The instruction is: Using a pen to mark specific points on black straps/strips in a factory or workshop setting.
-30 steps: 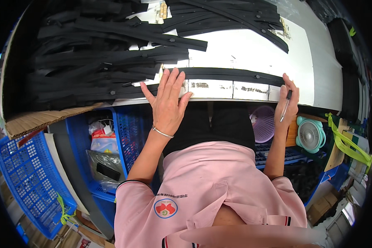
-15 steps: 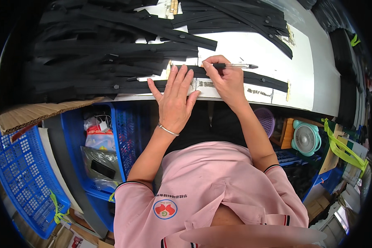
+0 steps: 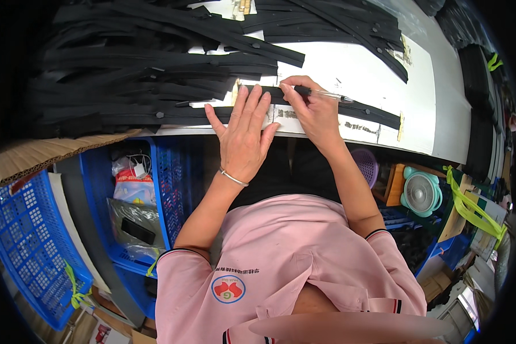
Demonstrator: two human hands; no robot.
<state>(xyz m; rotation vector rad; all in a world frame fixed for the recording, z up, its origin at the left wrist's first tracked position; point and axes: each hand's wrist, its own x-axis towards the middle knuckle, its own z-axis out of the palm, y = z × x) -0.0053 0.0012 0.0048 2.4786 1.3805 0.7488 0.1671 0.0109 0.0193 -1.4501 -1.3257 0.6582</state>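
My left hand [image 3: 243, 137] lies flat with its fingers spread. Its fingertips press on a black zipper [image 3: 368, 113] laid along the front of a white marked board [image 3: 415, 103]. Just to the right, my right hand [image 3: 317, 114] is closed around a pen [image 3: 328, 94] with a clear barrel and a black end. The pen's clear part points right, and the fingertips of that hand rest at the zipper's upper edge. Another zipper [image 3: 183, 117] runs in from the left to beneath my left hand. What lies directly under the palm is hidden.
Piles of black zippers [image 3: 126, 63] cover the table's left and far side. Cardboard [image 3: 57, 152] edges the front left. Below stand blue baskets [image 3: 26, 241], one holding bags and a phone [image 3: 137, 231]. A small teal fan [image 3: 421, 192] sits at right.
The pen has tilted, its right end now lower, and my right hand has shifted very slightly. My left hand stays flat on the zipper. The whole view has moved a little.
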